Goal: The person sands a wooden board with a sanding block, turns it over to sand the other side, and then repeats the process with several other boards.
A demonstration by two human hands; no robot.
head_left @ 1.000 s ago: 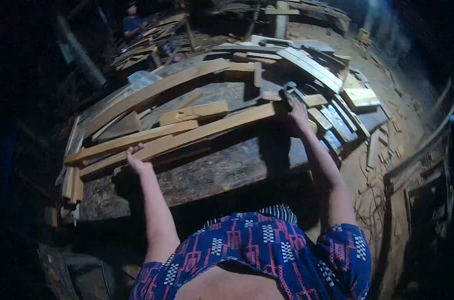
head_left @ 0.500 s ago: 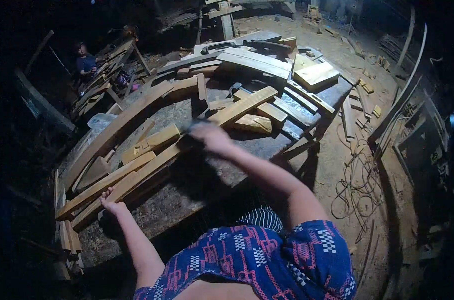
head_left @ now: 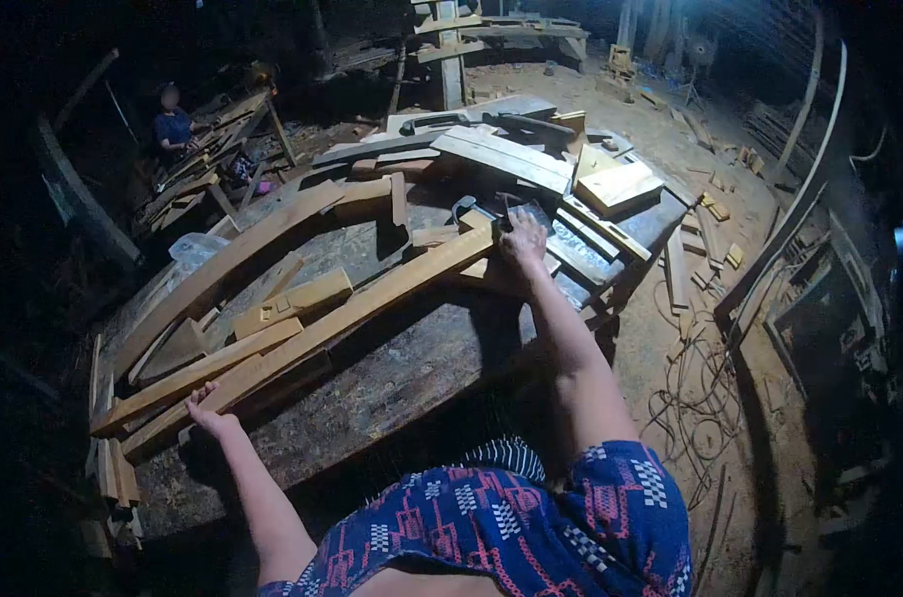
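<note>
A long wooden beam (head_left: 342,323) lies diagonally over the workbench (head_left: 412,373). At its far right end my right hand (head_left: 523,239) is closed on a dark flat object (head_left: 533,213) whose kind I cannot make out. Near the beam's lower left end, my left hand (head_left: 209,410) rests against its near side, fingers spread and thumb side up. A shorter beam (head_left: 198,380) lies just behind it, and beyond that sits a yellowish wood block with cut slots (head_left: 292,301).
A curved wooden piece (head_left: 228,261) arcs along the bench's far side. Planks (head_left: 506,159) and a thick block (head_left: 619,187) are stacked at the back right. Cables (head_left: 695,398) lie on the floor at right. Another person (head_left: 173,124) is at the back left.
My right hand has moved right and away along the beam to its far end, with the dark object. My left hand stays by the lower end. The view has shifted slightly.
</note>
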